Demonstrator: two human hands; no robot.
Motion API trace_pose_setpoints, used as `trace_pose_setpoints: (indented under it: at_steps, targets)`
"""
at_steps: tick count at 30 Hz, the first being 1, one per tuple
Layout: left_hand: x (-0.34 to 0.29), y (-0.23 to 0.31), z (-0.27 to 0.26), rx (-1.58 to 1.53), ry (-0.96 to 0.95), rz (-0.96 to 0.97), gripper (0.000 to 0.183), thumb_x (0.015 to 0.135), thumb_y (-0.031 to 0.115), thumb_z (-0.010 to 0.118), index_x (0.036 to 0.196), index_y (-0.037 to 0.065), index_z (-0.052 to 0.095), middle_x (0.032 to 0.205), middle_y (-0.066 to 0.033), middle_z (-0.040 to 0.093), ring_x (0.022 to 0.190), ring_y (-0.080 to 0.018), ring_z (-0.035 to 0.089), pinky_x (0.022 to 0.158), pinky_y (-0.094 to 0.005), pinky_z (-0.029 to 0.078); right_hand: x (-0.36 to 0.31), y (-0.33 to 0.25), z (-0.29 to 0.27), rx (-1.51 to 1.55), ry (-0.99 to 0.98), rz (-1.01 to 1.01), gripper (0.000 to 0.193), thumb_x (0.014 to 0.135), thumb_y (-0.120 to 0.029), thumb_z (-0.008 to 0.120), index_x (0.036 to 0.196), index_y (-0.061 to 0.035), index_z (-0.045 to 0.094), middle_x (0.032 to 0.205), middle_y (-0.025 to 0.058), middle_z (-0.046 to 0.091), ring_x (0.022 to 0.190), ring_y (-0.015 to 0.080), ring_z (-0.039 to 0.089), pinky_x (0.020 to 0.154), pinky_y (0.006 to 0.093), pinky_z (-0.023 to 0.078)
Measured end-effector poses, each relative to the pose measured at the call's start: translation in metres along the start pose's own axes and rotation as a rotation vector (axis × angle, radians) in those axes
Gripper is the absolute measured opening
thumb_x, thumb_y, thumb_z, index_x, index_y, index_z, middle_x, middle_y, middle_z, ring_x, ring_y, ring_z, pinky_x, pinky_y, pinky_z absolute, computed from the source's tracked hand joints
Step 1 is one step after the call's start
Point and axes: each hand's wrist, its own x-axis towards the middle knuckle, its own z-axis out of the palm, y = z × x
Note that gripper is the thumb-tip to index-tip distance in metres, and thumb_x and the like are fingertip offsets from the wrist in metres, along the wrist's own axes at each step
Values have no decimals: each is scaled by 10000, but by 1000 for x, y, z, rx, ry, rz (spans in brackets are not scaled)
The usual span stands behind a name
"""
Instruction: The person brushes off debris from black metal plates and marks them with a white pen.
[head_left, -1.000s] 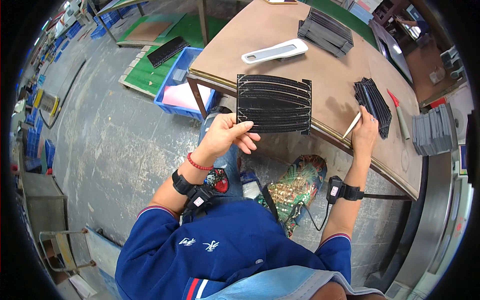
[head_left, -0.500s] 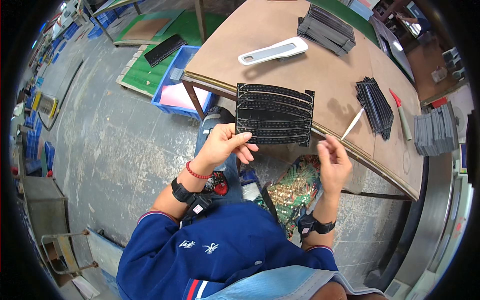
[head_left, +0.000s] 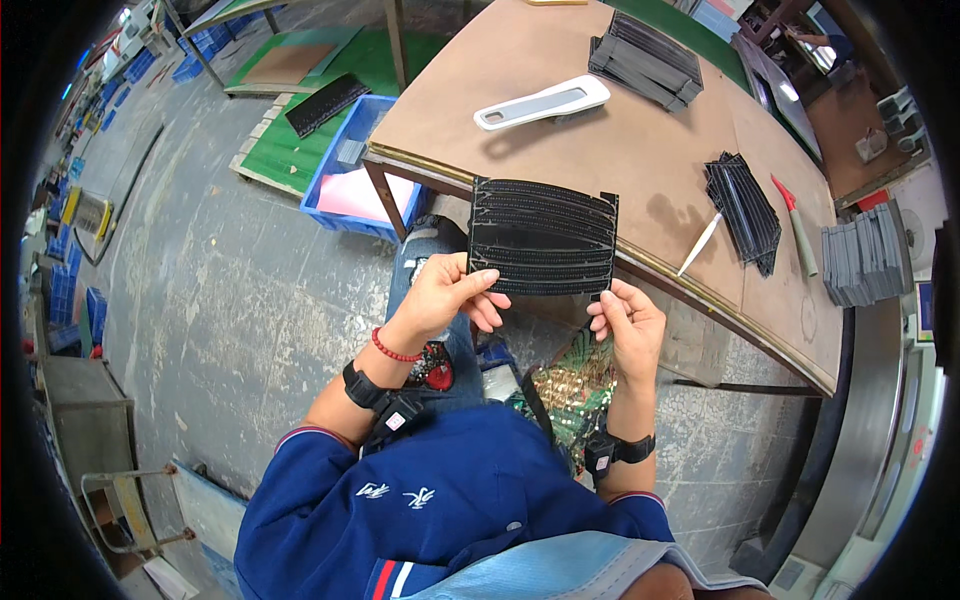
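black slotted panel (head_left: 543,238) reaches out to the far side of my grip: my left hand (head_left: 447,294) is clamped on its near left corner, my right hand (head_left: 632,325) pinches its near right one. a thin white stick (head_left: 701,243) lies farther right, apart from both.

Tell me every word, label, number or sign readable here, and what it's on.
Blue shirt: white embroidered characters, which I won't copy out.
Left wrist device and right wrist device: small pale labels, too small to read.
Black panel, held by left hand and right hand: no legible text.
Elsewhere: nothing legible.
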Motion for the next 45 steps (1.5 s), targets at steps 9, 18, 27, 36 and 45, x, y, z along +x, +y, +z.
trace_pose_setpoints:
  at_steps: [9,18,27,36,45]
  targets:
    - [-5,-4,2,57,-35,43,206,976,128,544,1054,-57,590,877,-200,705,653,-200,705,556,-281,591,-4,-1,4,133,-24,19,188,935,-58,604,1079,59,580,786,127,685,613,113,626,527,214,498]
    - [-4,-4,-5,-27,-36,137,297,958,152,589,1183,-42,579,900,-157,698,663,-184,699,567,-271,591,4,-29,-4,-863,475,-737,40,933,-25,580,934,13,567,788,115,701,654,168,674,618,296,541]
    - [3,29,-23,242,209,349,196,975,114,537,1084,-21,628,843,-149,698,626,-173,686,539,-262,565,5,-52,-44,-419,438,-521,84,946,-44,571,950,34,539,799,135,702,650,148,673,584,273,536]
    - [29,91,-25,430,260,650,198,974,113,563,1070,-47,629,867,-117,697,688,-133,671,596,-224,546,56,-110,-182,-219,468,-108,263,945,-220,613,931,43,623,721,100,665,524,96,581,475,229,488]
    - [91,123,-32,642,427,919,180,963,114,587,1054,-25,657,939,-78,693,828,-129,669,666,-244,560,40,-75,-151,-1123,449,-738,242,840,-77,647,1081,-59,661,834,83,686,719,198,639,648,312,518]
